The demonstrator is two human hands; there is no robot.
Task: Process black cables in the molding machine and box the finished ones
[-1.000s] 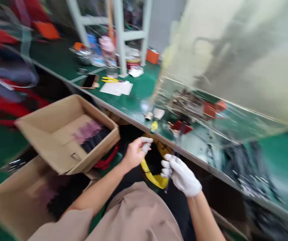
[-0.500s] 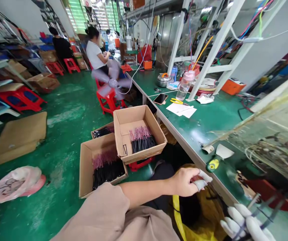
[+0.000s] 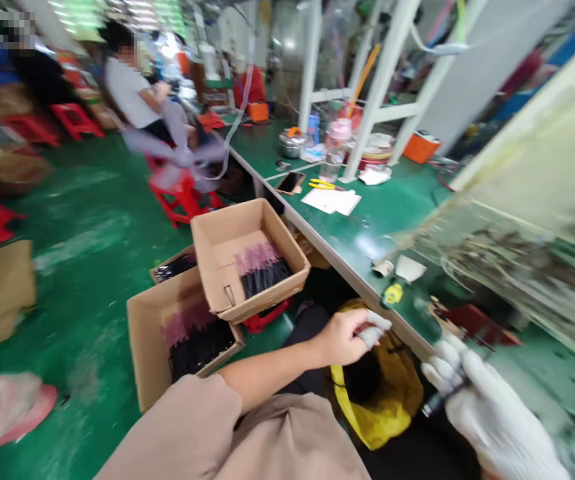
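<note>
My left hand (image 3: 350,338) is bare except for pale coverings on its fingertips. Its fingers are curved with a small gap at the tips, and nothing shows between them. It hovers over the rim of a yellow bag (image 3: 377,427) with a dark inside, beside the bench edge. Farther right, my right hand (image 3: 492,407) wears a white glove and is closed around a thin black cable (image 3: 435,403), one end pointing down left. Motion blurs the cable's other end. Cardboard boxes (image 3: 202,223) at my left hold bundles of black leads (image 3: 266,277) with pinkish wire ends.
The green bench (image 3: 337,233) carries a phone (image 3: 291,183), yellow-handled pliers (image 3: 323,184), paper, a bottle (image 3: 336,150) and a yellow-green tool (image 3: 392,295). A fan (image 3: 182,157) is on the left near a seated person (image 3: 132,90). A clear-sided enclosure (image 3: 512,240) stands at right.
The view has turned right, so the boxes and bench appear farther left. My gloved right hand has come further into view with the cable, whose end now points toward the yellow bag.
</note>
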